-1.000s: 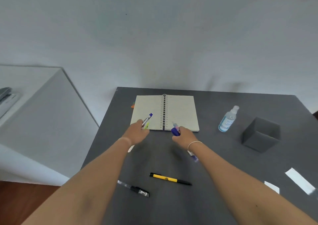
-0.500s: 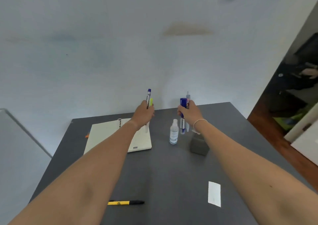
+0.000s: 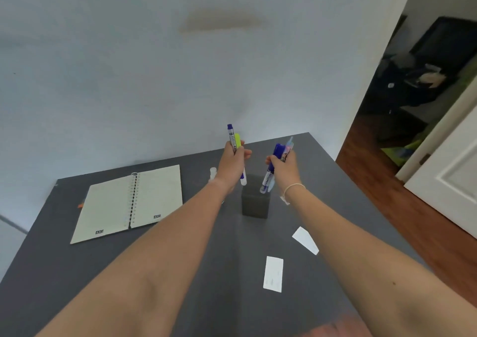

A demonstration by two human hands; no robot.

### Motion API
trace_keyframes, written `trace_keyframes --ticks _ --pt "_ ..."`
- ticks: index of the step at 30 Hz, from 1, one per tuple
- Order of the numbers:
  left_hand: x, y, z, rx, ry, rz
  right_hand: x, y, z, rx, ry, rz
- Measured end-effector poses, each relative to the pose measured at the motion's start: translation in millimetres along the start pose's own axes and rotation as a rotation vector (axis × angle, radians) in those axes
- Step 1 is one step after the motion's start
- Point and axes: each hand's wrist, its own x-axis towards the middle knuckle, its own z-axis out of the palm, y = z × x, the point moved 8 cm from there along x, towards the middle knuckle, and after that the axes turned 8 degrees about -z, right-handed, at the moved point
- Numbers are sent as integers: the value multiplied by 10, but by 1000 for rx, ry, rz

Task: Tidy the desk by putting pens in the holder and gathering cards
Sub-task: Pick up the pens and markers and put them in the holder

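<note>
A dark grey square pen holder (image 3: 254, 203) stands on the dark desk (image 3: 227, 298). My left hand (image 3: 232, 165) is just above its left rim, shut on a blue whiteboard marker (image 3: 231, 136) and a yellow-green highlighter, both upright. My right hand (image 3: 285, 166) is above the right rim, shut on a blue marker (image 3: 268, 178) and a pale patterned pen, their lower ends at the holder's mouth. Two white cards lie nearer me: one (image 3: 273, 274) in front, one (image 3: 305, 240) to its right.
An open spiral notebook (image 3: 129, 202) lies on the desk's left. A clear spray bottle (image 3: 213, 174) is mostly hidden behind my left wrist. The desk's right edge drops to a wooden floor (image 3: 402, 207), with a white door (image 3: 449, 171) beyond.
Both hands carried their pens from above the notebook rightward to over the holder. The view turned right and down, so the holder now sits directly below my hands.
</note>
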Motion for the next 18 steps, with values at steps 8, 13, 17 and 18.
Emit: trace_keyframes --ticks 8,13,17,18 --pt "106 -372 237 -25 3 -45 134 266 -45 45 29 36" --pt "134 -564 270 66 36 -48 144 412 12 28 -8 43" --pt "167 -637 212 150 78 -27 148 468 47 11 -48 31" --pt "171 -649 196 162 84 -23 142 477 51 9 -52 30"
